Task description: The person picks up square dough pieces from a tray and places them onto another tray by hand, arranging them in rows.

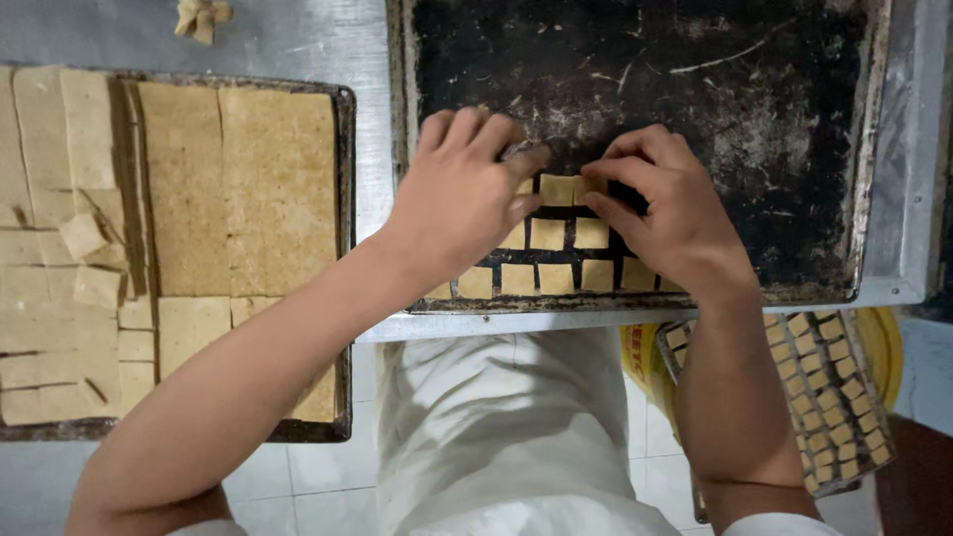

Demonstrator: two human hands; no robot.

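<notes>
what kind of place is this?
Likely a bakery or food workshop: a worn dark baking tray with rows of dough squares, a slab of cut dough, and a steel worktable.

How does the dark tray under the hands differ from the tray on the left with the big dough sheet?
The dark tray is mostly bare, blackened metal, with a few small dough squares in rows at its near edge; the left tray is nearly covered by a pale dough sheet cut into large slabs. Both hands, left and right, work over the dark tray; none touches the left one. Both are rectangular, rimmed, on a steel table.
</notes>
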